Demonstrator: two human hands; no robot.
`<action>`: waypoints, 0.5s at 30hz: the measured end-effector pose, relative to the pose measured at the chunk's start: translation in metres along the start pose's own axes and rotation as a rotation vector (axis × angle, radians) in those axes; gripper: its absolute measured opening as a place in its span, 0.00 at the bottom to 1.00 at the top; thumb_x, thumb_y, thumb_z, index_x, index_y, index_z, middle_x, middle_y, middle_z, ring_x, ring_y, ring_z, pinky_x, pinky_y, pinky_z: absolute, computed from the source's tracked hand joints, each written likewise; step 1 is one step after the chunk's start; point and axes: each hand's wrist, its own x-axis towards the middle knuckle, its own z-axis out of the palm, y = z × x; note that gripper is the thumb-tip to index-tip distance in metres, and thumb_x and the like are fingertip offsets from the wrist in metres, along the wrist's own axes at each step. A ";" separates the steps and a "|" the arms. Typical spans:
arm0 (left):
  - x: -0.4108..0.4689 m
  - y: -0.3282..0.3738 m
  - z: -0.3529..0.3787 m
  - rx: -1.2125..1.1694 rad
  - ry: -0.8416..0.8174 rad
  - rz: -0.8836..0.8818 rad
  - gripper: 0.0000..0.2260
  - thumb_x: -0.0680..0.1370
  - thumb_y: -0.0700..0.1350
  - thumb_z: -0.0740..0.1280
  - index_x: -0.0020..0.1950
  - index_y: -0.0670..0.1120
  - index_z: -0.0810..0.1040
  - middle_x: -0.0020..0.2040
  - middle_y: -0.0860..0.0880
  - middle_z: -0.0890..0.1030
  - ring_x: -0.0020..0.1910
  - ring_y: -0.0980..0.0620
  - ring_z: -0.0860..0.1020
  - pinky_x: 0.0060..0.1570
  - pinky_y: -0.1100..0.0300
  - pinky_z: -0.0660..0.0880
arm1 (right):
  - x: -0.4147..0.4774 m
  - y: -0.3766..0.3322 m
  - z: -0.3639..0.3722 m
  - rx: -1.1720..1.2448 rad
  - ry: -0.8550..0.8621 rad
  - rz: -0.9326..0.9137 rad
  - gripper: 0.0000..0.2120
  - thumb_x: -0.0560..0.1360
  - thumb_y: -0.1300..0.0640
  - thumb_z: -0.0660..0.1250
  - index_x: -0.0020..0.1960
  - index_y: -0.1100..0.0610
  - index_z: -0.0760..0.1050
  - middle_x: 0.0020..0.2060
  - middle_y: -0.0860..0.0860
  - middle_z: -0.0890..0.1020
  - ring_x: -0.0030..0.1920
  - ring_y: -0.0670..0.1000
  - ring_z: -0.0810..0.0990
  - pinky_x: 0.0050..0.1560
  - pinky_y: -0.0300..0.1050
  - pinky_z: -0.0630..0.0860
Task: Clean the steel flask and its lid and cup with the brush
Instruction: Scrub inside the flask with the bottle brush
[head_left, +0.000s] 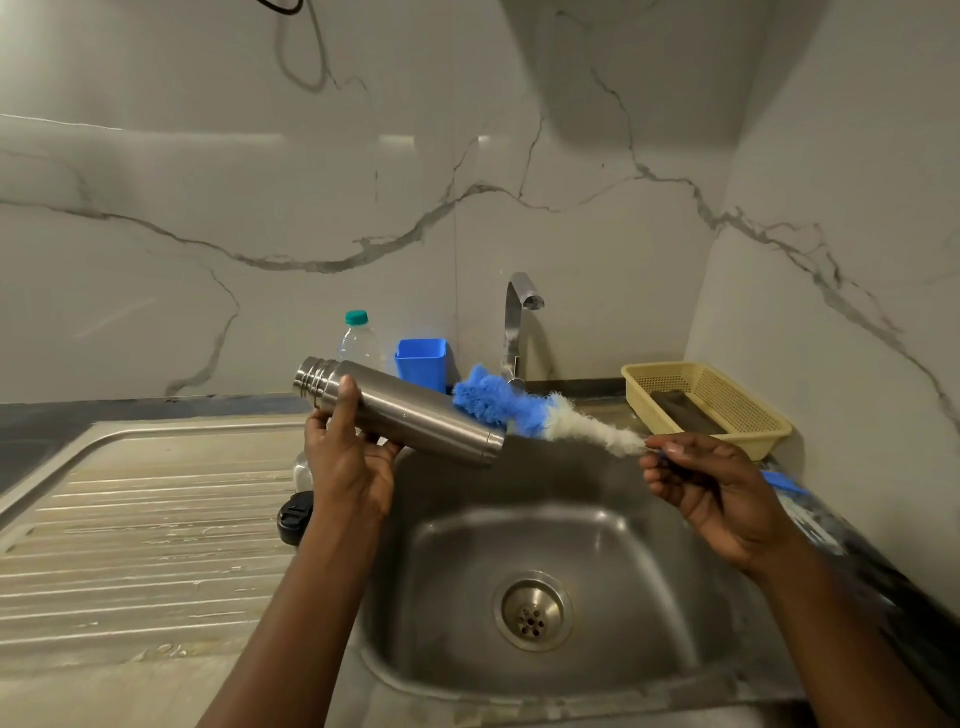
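Observation:
My left hand (349, 457) grips the steel flask (415, 410) near its threaded neck and holds it almost level over the sink's left rim. The neck points left and the base points right. My right hand (711, 483) holds the bottle brush (524, 408) by its thin handle. The blue and white bristles lie against the flask's outer wall near the base. A black lid (295, 517) rests on the draining board beside my left wrist. A shiny steel piece (301, 470), perhaps the cup, shows just above the lid, mostly hidden by my hand.
The steel sink (649, 571) with its drain (533, 612) lies below both hands. The tap (519, 317) stands behind it. A blue tub (422, 361) and a clear bottle (357, 340) stand at the wall. A yellow basket (727, 400) sits at right. The ribbed draining board (145, 530) spreads left.

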 end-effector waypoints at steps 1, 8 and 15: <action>0.001 0.002 -0.001 -0.013 0.000 0.005 0.22 0.81 0.47 0.72 0.73 0.47 0.71 0.69 0.41 0.79 0.66 0.40 0.81 0.58 0.34 0.81 | -0.002 -0.004 -0.004 0.010 0.012 -0.007 0.15 0.76 0.66 0.62 0.43 0.61 0.88 0.36 0.59 0.86 0.34 0.51 0.86 0.37 0.40 0.84; 0.005 0.006 -0.007 -0.056 0.013 0.033 0.24 0.82 0.47 0.72 0.75 0.46 0.69 0.69 0.42 0.80 0.66 0.39 0.81 0.61 0.30 0.78 | 0.001 0.001 -0.002 0.049 0.016 0.012 0.15 0.75 0.66 0.62 0.43 0.61 0.88 0.36 0.59 0.86 0.34 0.51 0.86 0.36 0.40 0.84; 0.008 0.006 -0.010 -0.082 0.078 0.042 0.25 0.81 0.46 0.73 0.75 0.44 0.68 0.67 0.41 0.80 0.65 0.37 0.81 0.58 0.28 0.78 | -0.003 -0.004 -0.009 0.025 0.016 -0.035 0.20 0.79 0.70 0.59 0.41 0.61 0.88 0.35 0.59 0.86 0.33 0.51 0.85 0.35 0.40 0.84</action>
